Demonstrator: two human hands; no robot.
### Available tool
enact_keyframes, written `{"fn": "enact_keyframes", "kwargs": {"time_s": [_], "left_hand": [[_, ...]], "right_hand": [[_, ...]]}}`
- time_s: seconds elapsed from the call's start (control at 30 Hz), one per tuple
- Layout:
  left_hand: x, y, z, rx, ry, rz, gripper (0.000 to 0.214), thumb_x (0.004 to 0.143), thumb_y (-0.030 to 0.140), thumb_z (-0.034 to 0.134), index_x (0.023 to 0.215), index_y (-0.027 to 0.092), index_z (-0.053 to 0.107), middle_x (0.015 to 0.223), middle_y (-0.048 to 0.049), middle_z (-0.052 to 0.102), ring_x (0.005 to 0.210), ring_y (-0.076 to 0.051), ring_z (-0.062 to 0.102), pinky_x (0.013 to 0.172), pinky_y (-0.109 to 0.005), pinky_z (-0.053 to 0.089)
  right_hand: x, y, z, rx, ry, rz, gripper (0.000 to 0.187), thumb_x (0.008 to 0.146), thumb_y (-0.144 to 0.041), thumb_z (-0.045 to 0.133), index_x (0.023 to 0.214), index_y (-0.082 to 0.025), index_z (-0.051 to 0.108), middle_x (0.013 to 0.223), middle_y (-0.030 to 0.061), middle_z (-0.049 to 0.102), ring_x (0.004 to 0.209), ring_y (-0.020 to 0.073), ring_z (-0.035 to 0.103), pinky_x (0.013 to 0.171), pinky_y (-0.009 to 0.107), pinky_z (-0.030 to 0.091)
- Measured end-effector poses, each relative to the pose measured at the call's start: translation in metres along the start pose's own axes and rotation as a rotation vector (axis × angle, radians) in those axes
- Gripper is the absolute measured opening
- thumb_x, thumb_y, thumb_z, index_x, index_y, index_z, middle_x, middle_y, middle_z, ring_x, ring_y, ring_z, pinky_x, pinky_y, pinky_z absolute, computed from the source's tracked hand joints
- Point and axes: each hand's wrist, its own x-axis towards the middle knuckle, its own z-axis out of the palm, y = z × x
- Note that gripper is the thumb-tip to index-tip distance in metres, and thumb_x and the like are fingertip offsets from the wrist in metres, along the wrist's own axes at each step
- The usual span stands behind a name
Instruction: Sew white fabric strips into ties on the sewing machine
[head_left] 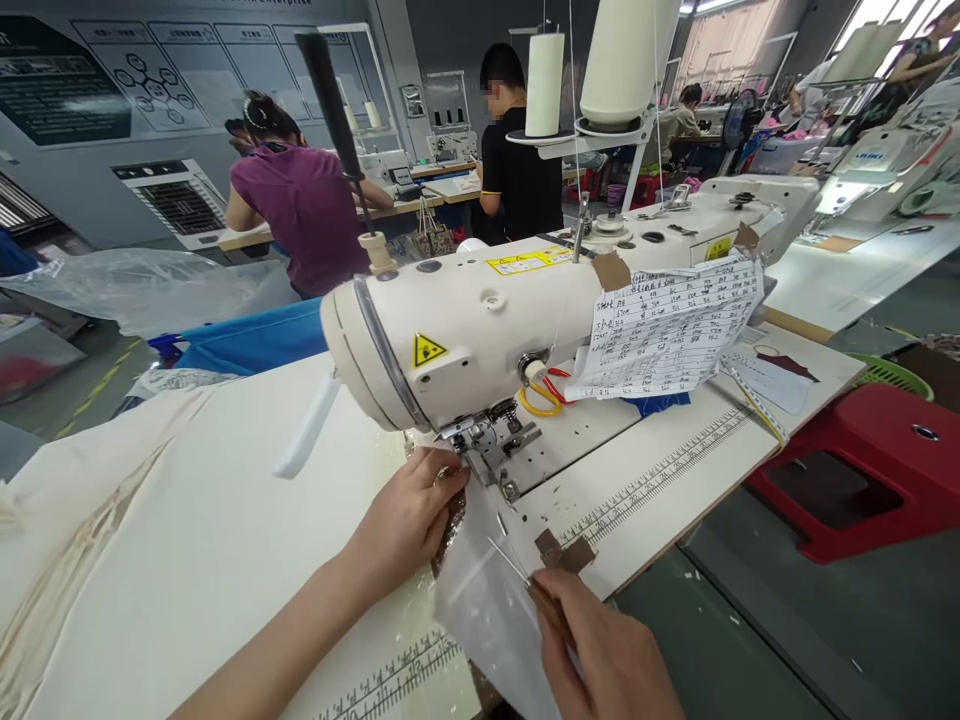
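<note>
A white sewing machine stands on the table. At its presser foot area, the fingertips of my left hand are closed on a strip of brown glittery fabric. A thin, see-through white sheet lies along that fabric and hangs toward me; whether it is cloth or plastic I cannot tell. My right hand grips an awl by its wooden handle, the thin metal shaft pointing up and left over the sheet. My palm and fingers hide part of the handle.
Yellow-and-red-handled scissors lie behind the machine head. A handwritten paper hangs on the machine's arm. Printed rulers run along the tabletop. Pale cloth lies left, a red stool stands right. Several people work beyond.
</note>
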Motion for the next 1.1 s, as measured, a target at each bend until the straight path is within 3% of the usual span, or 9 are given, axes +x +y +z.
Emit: {"fn": "enact_keyframes", "kwargs": {"time_s": [0.1,0.23,0.47,0.6,0.77,1.1], "left_hand": [[-0.001,0.015,0.004,0.091,0.004,-0.066,0.033,0.088,0.007,0.041,0.109,0.014,0.066,0.112,-0.0149,0.063,0.101,-0.028,0.057,0.082,-0.042,0.057],[-0.004,0.028,0.013,0.179,0.050,-0.086,0.036,0.087,0.009,0.042,0.116,0.010,0.063,0.116,-0.0162,0.064,0.107,-0.031,0.057,0.088,-0.045,0.056],[-0.017,0.026,0.016,0.210,0.086,-0.046,0.041,0.093,0.012,0.036,0.126,0.009,0.061,0.126,-0.0120,0.067,0.119,-0.026,0.058,0.096,-0.042,0.052],[-0.017,0.026,0.017,0.268,0.095,-0.032,0.041,0.095,0.014,0.036,0.126,0.003,0.061,0.128,-0.0143,0.066,0.121,-0.028,0.057,0.097,-0.043,0.052],[-0.013,0.029,0.016,0.287,0.074,-0.048,0.042,0.099,0.019,0.034,0.127,0.003,0.061,0.129,-0.0156,0.065,0.123,-0.028,0.056,0.096,-0.042,0.052],[-0.017,0.038,0.017,0.302,0.037,-0.079,0.045,0.102,0.026,0.031,0.132,0.005,0.057,0.136,-0.0159,0.060,0.131,-0.029,0.049,0.103,-0.043,0.046]], "right_hand": [[-0.016,0.005,-0.007,0.037,-0.034,0.049,0.027,0.100,-0.016,0.040,0.124,-0.027,0.048,0.099,0.0049,0.075,0.068,0.0196,0.073,0.034,0.023,0.040],[-0.017,0.007,-0.014,0.001,-0.038,0.042,0.032,0.097,-0.012,0.042,0.123,-0.029,0.047,0.102,0.0045,0.073,0.072,0.0201,0.074,0.039,0.023,0.045],[-0.015,0.002,-0.019,-0.063,-0.082,0.035,0.032,0.100,-0.013,0.041,0.127,-0.027,0.047,0.104,0.0046,0.072,0.075,0.0198,0.074,0.045,0.023,0.050],[-0.010,0.001,-0.018,-0.128,-0.107,0.029,0.035,0.098,-0.009,0.037,0.128,-0.024,0.047,0.109,0.0071,0.071,0.083,0.0224,0.074,0.049,0.026,0.052],[0.000,0.003,-0.017,-0.158,-0.085,-0.020,0.033,0.100,-0.012,0.035,0.129,-0.023,0.047,0.104,0.0056,0.070,0.074,0.0213,0.072,0.051,0.029,0.053],[0.011,0.004,-0.018,-0.291,-0.072,-0.107,0.035,0.098,-0.008,0.036,0.129,-0.020,0.047,0.102,0.0081,0.069,0.074,0.0219,0.071,0.053,0.029,0.052]]}}
